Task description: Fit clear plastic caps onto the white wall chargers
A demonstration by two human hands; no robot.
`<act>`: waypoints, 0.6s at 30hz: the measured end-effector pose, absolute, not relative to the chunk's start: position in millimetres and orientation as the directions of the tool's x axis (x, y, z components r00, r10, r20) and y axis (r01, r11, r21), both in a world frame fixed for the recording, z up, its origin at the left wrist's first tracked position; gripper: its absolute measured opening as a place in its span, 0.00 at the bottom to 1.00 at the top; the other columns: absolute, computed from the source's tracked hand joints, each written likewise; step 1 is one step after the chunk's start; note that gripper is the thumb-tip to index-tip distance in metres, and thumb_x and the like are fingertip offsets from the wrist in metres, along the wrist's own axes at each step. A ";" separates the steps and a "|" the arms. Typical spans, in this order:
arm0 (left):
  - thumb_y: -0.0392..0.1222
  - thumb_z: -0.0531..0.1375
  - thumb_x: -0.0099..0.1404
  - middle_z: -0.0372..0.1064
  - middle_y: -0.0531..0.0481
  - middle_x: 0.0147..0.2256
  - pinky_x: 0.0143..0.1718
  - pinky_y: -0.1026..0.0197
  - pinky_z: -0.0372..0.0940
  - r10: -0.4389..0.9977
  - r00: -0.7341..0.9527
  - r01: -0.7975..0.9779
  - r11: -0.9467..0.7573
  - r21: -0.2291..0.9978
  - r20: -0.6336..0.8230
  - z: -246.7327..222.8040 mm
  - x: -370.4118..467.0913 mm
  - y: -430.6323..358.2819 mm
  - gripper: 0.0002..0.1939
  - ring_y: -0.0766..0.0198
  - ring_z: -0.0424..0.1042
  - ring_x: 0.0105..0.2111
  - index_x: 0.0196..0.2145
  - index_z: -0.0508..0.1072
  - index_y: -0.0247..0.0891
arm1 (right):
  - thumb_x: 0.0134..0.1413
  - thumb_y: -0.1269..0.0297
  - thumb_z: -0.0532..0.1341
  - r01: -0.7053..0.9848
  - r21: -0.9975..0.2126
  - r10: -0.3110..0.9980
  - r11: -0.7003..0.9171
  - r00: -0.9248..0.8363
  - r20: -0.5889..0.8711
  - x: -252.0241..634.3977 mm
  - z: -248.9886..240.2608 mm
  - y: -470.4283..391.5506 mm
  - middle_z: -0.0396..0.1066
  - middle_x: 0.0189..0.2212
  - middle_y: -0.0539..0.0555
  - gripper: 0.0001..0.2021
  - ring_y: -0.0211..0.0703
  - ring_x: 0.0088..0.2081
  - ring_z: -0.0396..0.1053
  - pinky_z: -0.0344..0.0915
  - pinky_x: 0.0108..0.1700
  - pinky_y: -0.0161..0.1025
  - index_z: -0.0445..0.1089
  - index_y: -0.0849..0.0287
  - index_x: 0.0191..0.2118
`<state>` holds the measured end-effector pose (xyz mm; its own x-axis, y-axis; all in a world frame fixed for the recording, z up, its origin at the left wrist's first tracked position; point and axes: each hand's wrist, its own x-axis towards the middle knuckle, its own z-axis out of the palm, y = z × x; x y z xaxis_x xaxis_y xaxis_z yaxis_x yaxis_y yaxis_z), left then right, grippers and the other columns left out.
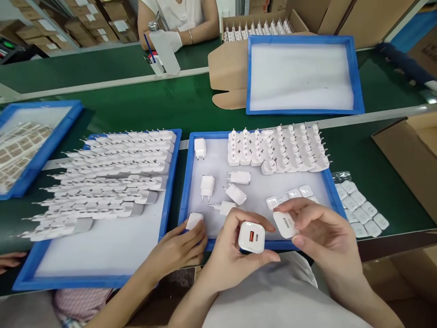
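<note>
My left hand (225,255) is closed around a white charger (251,245), its port face with an orange and a dark slot turned toward me. Between the thumb and fingers of my right hand (324,232) is a thin white square cover plate (285,224) with slots, held apart from the charger. Both hands are over the near edge of a blue-rimmed tray (185,200). Loose chargers lie on the tray, among them one charger (236,193) just beyond my left hand. Several cover plates (305,190) lie beyond my right hand, partly hidden by it.
A co-worker's hand (184,246) reaches in from the left, on a charger (194,221). Rows of chargers (282,148) fill the tray's back. More chargers stand in the left tray (173,177). Cover plates (363,212) lie at right. Another blue tray (357,82) stands behind.
</note>
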<state>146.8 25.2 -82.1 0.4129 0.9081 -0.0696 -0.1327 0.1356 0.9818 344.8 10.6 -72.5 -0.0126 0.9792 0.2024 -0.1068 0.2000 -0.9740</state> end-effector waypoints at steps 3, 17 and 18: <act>0.31 0.72 0.56 0.70 0.54 0.37 0.32 0.66 0.62 0.910 0.408 -0.064 0.104 0.993 -0.069 -79.4 147.4 24.1 0.22 0.66 0.69 0.31 0.43 0.68 0.45 | 0.57 0.76 0.66 0.031 -0.937 0.935 0.347 -0.089 0.343 339.9 -64.4 5.4 0.77 0.47 0.56 0.10 0.48 0.52 0.75 0.75 0.53 0.44 0.74 0.52 0.41; 0.33 0.62 0.63 0.66 0.52 0.35 0.34 0.62 0.63 0.888 0.460 0.122 -0.062 0.991 -0.001 -70.3 149.8 23.0 0.10 0.63 0.67 0.32 0.39 0.65 0.42 | 0.57 0.80 0.62 0.249 -0.747 0.785 0.616 -0.270 0.558 325.2 -57.9 10.8 0.79 0.42 0.58 0.17 0.48 0.48 0.78 0.78 0.51 0.44 0.74 0.57 0.49; 0.33 0.62 0.63 0.66 0.52 0.35 0.34 0.62 0.63 0.888 0.460 0.123 -0.061 0.991 -0.003 -69.8 149.8 23.1 0.10 0.63 0.67 0.32 0.39 0.65 0.41 | 0.56 0.81 0.62 0.246 -0.747 0.784 0.618 -0.268 0.560 325.4 -58.1 10.8 0.80 0.42 0.58 0.17 0.48 0.48 0.78 0.78 0.51 0.44 0.75 0.57 0.49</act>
